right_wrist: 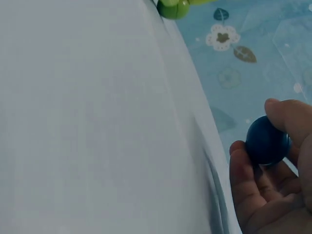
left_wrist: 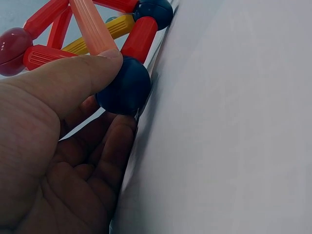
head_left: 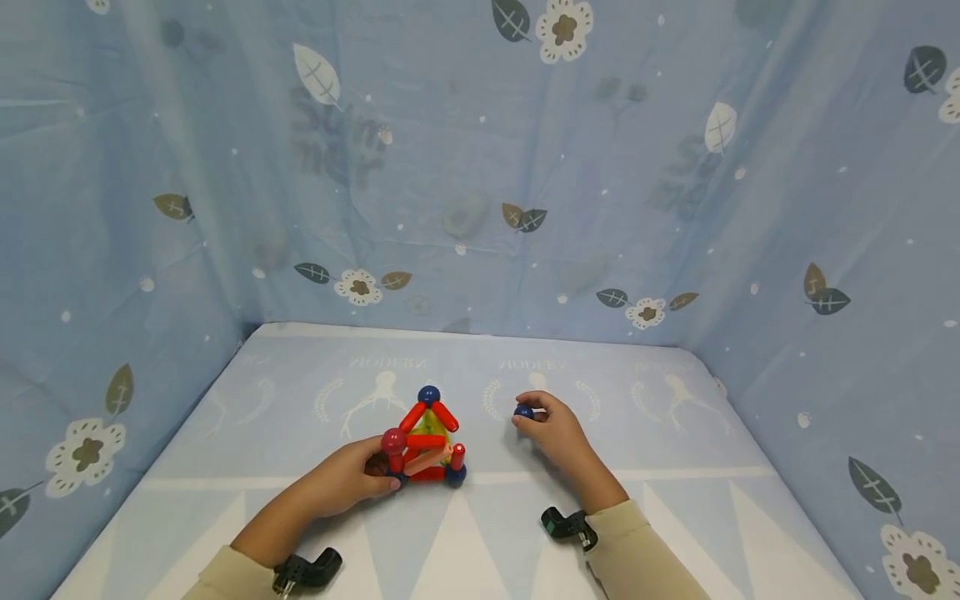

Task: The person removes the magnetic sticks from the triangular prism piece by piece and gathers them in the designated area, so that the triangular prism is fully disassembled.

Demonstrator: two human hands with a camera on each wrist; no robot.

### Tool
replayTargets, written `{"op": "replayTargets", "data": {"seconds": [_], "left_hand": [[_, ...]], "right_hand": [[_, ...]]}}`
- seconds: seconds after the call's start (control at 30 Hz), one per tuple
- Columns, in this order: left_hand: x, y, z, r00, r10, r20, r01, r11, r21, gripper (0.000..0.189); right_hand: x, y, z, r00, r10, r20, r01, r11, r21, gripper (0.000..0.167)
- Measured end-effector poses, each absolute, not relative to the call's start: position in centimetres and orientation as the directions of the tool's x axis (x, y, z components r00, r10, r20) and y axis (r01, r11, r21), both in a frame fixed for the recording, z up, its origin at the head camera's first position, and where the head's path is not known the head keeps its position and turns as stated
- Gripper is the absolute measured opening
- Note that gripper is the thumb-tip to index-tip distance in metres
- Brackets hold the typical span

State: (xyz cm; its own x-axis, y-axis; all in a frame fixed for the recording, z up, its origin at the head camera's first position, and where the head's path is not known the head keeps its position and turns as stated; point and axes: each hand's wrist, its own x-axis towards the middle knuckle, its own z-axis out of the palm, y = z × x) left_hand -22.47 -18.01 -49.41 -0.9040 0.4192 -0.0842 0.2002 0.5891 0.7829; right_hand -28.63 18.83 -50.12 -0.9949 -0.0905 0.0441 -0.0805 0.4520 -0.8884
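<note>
A framework of magnetic rods and balls stands on the table in the head view, with red rods (head_left: 426,443), a salmon rod (left_wrist: 92,27), a yellow rod (left_wrist: 119,27) and a dark red ball (head_left: 393,442). My left hand (head_left: 347,477) is at its lower left corner. There the thumb and fingers hold a dark blue ball (left_wrist: 127,90), the thumb tip touching the salmon rod's end. To the right, apart from the framework, my right hand (head_left: 558,435) pinches a single blue ball (right_wrist: 265,141) between thumb and fingers, just above the table.
The table (head_left: 517,533) has a pale printed cover. Patterned blue cloth (head_left: 480,167) hangs behind it and along both sides. Another blue ball (head_left: 429,396) tops the framework, and a green ball (right_wrist: 174,9) shows at the right wrist view's top edge.
</note>
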Motion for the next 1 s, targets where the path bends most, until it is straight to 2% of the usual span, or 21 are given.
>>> {"op": "replayTargets", "data": {"seconds": [0.2,0.47,1.0], "left_hand": [[-22.3,-18.3,-49.6,-0.902,0.421,-0.098,0.19,0.591,0.784,0.035],[-22.6,-18.0,-49.3,-0.903,0.422,-0.084,0.203,0.591,0.78,0.035],[-22.7,-18.1,-49.6,-0.901,0.425,-0.086,0.202,0.586,0.785,0.041]], "right_hand": [[-29.4,20.6,-50.4,-0.998,-0.059,-0.012,-0.02,0.515,-0.857,0.035],[-29.7,22.1,-50.3,-0.999,-0.034,0.018,-0.035,0.602,-0.798,0.031],[-29.7,22.4,-50.7,-0.999,-0.023,-0.025,0.007,0.572,-0.82,0.037]]}}
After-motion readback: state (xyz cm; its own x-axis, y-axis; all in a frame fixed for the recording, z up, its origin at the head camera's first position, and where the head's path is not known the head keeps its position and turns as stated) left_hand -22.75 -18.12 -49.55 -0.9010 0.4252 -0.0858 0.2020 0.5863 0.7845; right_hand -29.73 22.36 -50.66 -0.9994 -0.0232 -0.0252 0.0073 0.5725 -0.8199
